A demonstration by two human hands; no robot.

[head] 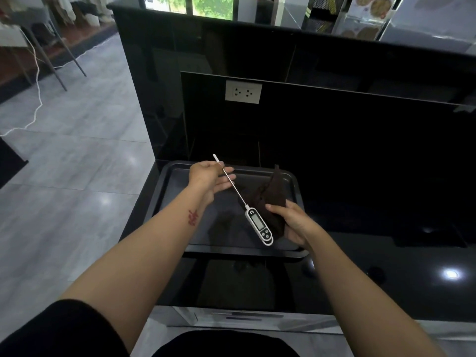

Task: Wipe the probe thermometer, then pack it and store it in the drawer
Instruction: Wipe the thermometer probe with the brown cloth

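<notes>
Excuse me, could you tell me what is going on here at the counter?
A person stands at a black counter, holding a probe thermometer over a dark tray. The left hand pinches the metal probe near its tip, which seems to carry a white cap. The right hand holds a dark cloth beside the thermometer's white display body. This looks like the wiping stage; nothing is packed yet, and no case is visible.

L hand (210, 176) pinches thermometer (247, 207) probe; R hand (293, 222) grips dark cloth (274, 199) over tray (164, 202).
</notes>
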